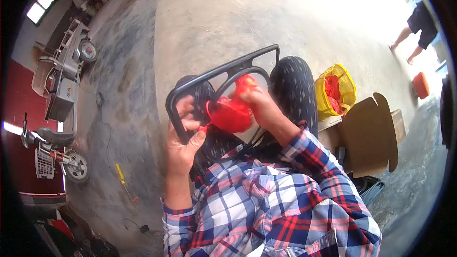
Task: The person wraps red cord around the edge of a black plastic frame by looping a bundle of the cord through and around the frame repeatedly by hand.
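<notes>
Across my lap lies a black frame [209,78] with rounded corners and a curved inner loop. My left hand [183,143] is closed around its left side bar, and a narrow red end shows at the thumb tip. Bright red, thin sheet-like material [231,115] hangs at the inner loop, partly smeared by motion; whether it is cloth or plastic I cannot tell. Closed fingers of my right hand [262,107] grip its upper right part. Black cords or tubes run below the frame between my legs.
To my right stand a yellow basket [350,88] with red pieces inside and an open cardboard box [371,138]. A yellow-handled screwdriver [120,173] lies on the floor at left, near parked vehicles [62,90]. A person [421,28] and a red stool [421,85] are at far right.
</notes>
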A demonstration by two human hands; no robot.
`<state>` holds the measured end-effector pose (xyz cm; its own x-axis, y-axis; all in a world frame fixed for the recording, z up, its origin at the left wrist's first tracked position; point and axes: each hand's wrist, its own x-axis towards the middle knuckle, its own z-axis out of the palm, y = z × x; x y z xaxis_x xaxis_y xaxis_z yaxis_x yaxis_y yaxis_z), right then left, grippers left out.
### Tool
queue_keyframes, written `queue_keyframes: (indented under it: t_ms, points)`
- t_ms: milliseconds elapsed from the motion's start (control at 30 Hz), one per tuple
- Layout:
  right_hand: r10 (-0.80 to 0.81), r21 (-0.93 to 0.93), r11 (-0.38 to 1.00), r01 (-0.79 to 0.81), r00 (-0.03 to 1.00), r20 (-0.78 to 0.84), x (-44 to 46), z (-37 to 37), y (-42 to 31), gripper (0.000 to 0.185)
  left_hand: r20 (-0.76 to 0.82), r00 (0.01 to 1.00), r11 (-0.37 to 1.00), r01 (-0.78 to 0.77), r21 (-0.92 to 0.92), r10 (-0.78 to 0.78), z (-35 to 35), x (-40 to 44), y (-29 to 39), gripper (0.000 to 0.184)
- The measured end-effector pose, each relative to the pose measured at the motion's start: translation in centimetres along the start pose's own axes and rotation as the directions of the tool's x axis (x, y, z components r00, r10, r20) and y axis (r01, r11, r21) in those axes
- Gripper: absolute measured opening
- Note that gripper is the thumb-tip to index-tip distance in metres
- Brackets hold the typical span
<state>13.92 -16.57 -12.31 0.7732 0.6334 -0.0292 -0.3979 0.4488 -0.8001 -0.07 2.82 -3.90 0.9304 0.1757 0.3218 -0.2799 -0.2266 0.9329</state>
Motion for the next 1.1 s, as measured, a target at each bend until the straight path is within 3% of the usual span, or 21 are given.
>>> queue_keyframes:
  t_ms: [33,100,133,167,233,367,400,500,567,633,700,733,833,867,1000,1100]
  points:
    - [-0.038,0.044,0.998,0.036,0.998,0.043,-0.9,0.4,-0.7,0.045,0.006,0.998,0.989,0.059,-0.133,-0.058,-0.1,0.1,-0.2,0.013]
    - [-0.122,0.139,0.985,0.105,0.985,0.122,-2.8,2.1,-2.8,0.053,0.014,0.982,0.958,0.186,-0.217,-0.187,-0.7,0.1,0.0,0.019]
    - [-0.202,0.091,0.977,0.191,0.971,0.128,-3.4,2.9,-3.5,0.06,0.023,0.968,0.934,0.249,-0.258,-0.251,-1.0,0.0,0.2,0.022]
    - [-0.228,0.083,0.973,0.213,0.941,0.252,-3.8,3.6,-4.2,0.06,0.039,0.949,0.903,0.311,-0.297,-0.314,-1.1,0.0,0.2,0.025]
    - [-0.269,0.081,0.961,0.263,0.833,0.483,-4.6,4.8,-5.5,0.058,0.066,0.961,0.925,0.275,-0.261,-0.267,-0.9,0.2,0.2,0.035]
    - [0.0,-0.135,0.987,0.09,0.832,0.554,-6.2,6.5,-5.2,0.045,0.128,0.969,0.93,0.238,-0.28,-0.21,-0.7,0.8,0.6,0.037]
    - [-0.017,-0.112,0.989,0.092,0.843,0.537,-6.4,6.8,-4.8,0.048,0.121,0.972,0.924,0.231,-0.305,-0.203,-0.7,0.7,0.1,0.034]
    - [-0.178,0.245,0.967,0.067,0.867,0.466,-6.2,6.6,-4.4,0.052,0.052,0.971,0.916,0.238,-0.322,-0.234,-0.8,0.4,-0.3,0.031]
    - [-0.283,0.423,0.895,0.145,0.916,0.285,-5.6,5.3,-5.0,0.052,0.018,0.964,0.909,0.257,-0.328,-0.267,-1.1,0.1,-0.4,0.03]
    - [-0.319,0.557,0.787,0.267,0.948,-0.004,-4.8,4.0,-5.7,0.047,0.01,0.957,0.893,0.276,-0.357,-0.292,-1.0,-0.2,-0.5,0.027]
    - [-0.325,0.446,0.816,0.368,0.93,-0.174,-3.0,1.1,-5.6,0.043,0.008,0.954,0.903,0.286,-0.32,-0.299,-0.2,-0.2,-0.2,0.027]
    - [-0.249,0.508,0.791,0.342,0.937,-0.245,-2.4,0.6,-5.6,0.042,0.008,0.954,0.909,0.289,-0.301,-0.3,0.1,-0.1,-0.1,0.026]
    - [-0.16,0.533,0.814,0.232,0.971,-0.179,-2.3,0.9,-5.4,0.043,-0.027,0.948,0.906,0.293,-0.306,-0.316,0.0,-0.3,-0.3,0.028]
    - [-0.122,0.501,0.829,0.25,0.954,-0.274,-1.8,0.5,-4.9,0.042,-0.036,0.949,0.905,0.285,-0.315,-0.312,-0.2,-0.3,-0.4,0.028]
    - [-0.205,0.441,0.816,0.374,0.9,-0.385,-0.6,-0.8,-6.0,0.04,-0.022,0.949,0.906,0.292,-0.307,-0.313,0.2,-0.7,-0.2,0.028]
    - [-0.345,0.466,0.753,0.465,0.882,-0.321,0.0,-2.4,-9.4,0.043,-0.098,0.924,0.877,0.312,-0.366,-0.369,-0.6,-1.0,-0.4,0.027]
